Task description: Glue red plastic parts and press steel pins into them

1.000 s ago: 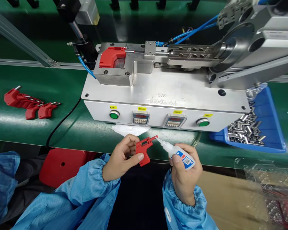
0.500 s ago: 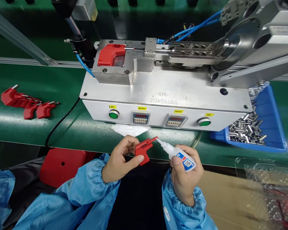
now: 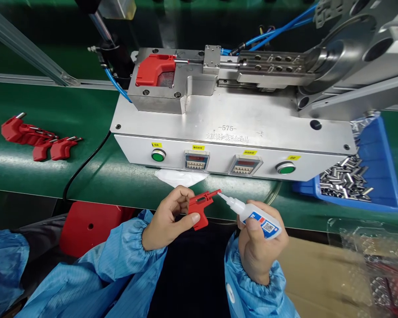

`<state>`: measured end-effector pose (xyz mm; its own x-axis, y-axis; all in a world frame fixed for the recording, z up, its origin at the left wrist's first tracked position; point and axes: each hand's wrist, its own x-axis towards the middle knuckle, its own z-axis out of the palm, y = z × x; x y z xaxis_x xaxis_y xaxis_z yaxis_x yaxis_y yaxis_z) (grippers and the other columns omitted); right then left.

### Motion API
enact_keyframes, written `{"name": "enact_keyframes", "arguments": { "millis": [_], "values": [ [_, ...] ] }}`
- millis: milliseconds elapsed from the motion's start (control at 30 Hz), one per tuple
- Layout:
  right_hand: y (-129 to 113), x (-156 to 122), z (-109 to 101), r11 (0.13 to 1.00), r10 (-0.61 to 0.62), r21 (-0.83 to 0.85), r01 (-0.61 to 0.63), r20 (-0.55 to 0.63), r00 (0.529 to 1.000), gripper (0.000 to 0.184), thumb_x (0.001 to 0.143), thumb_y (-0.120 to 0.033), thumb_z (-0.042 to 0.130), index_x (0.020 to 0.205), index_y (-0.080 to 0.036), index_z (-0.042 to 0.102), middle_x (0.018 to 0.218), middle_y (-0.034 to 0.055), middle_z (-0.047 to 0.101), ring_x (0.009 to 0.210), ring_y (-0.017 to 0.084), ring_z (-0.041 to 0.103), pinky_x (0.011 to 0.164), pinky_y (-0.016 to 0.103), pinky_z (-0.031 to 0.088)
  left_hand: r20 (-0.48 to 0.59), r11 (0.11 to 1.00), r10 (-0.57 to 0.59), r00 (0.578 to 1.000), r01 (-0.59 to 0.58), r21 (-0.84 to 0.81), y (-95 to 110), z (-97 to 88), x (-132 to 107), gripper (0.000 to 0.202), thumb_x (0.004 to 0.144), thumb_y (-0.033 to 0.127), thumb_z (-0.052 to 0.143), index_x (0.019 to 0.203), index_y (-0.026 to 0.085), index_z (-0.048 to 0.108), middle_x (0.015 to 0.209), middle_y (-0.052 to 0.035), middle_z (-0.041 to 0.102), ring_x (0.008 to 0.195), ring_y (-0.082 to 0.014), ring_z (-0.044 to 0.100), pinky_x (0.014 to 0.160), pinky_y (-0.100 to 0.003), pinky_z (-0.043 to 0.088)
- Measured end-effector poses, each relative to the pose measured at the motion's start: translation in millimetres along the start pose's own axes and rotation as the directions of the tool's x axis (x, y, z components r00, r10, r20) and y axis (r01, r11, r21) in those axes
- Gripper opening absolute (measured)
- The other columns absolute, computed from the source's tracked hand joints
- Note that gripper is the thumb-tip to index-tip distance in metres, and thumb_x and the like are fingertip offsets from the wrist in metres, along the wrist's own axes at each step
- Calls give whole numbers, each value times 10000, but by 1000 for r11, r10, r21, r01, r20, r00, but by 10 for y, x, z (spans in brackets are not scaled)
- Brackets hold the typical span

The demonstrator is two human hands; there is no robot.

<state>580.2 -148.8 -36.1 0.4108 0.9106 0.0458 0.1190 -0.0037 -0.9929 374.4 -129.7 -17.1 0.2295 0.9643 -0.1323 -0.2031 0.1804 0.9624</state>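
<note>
**Tech 1:** Gripping status, please, both hands.

**Tech 2:** The left hand (image 3: pixel 167 218) was closed on a red plastic bracket (image 3: pixel 199 208), pinched between thumb and fingers. The bracket was held in the air just in front of the near edge of the green conveyor belt (image 3: pixel 53 172), its narrow arm pointing right.

**Tech 1:** And the other hand?

**Tech 2:** The right hand (image 3: pixel 260 245) was wrapped around a small adhesive bottle (image 3: pixel 256 217), tilted with its nozzle pointing left. The nozzle tip met the end of the bracket's arm.

**Tech 1:** Surroundings?

**Tech 2:** A metal press fixture (image 3: pixel 232 128) marked 575 stood on the belt directly beyond the hands, with two green push buttons (image 3: pixel 158 155) and two digital counters (image 3: pixel 196 160) on its front face. A second red bracket (image 3: pixel 155 70) sat in the nest on its upper left. A white cloth (image 3: pixel 180 177) lay under the front edge. A blue bin (image 3: pixel 380 176) of small metal pins (image 3: pixel 343 182) sat to the right. Several red brackets with pins fitted (image 3: pixel 39 140) lay on the belt, well to the left.
</note>
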Motion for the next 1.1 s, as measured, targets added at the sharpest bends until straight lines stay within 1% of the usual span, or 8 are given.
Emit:
{"name": "enact_keyframes", "arguments": {
  "millis": [200,400,600,767,1100],
  "values": [
    [-8,23,-6,999,-9,45,10,-23,1000,356,888,-541,813,1024,-214,777,817,69,696,591,185,581,501,308,416,-10,1000,10,1000,-10,16,-1,1,1,179,962,271,760,1041,218,608,883,8,693,727,-118,646,647,-197,522],
    [47,36,-19,994,-96,58,97,-24,995,326,893,-486,827,1036,-195,802,771,43,693,540,155,562,473,279,421,4,1000,12,1000,-12,11,-1,-1,8,175,955,234,758,1040,231,605,886,24,695,705,-97,627,632,-178,483],
    [53,35,-4,995,-87,51,88,-23,996,329,893,-487,827,1029,-187,810,785,52,704,557,160,589,475,276,435,3,1000,6,1000,-6,11,3,5,9,175,954,213,756,1043,238,607,887,30,695,707,-94,629,633,-172,476],
    [62,40,-8,994,-95,50,97,-38,995,333,891,-490,825,1033,-189,803,795,52,710,550,155,586,472,271,435,-4,1000,8,1000,-8,10,-4,1,9,177,947,201,756,1040,233,609,883,28,685,709,-93,625,633,-168,473],
    [59,41,-21,994,-107,8,107,-24,994,343,897,-505,811,1025,-186,804,802,57,714,545,152,579,476,273,440,-8,1000,-1,1000,1,21,-5,1,-2,178,942,202,758,1042,235,614,888,28,691,710,-93,620,637,-171,474]
  ]
}}
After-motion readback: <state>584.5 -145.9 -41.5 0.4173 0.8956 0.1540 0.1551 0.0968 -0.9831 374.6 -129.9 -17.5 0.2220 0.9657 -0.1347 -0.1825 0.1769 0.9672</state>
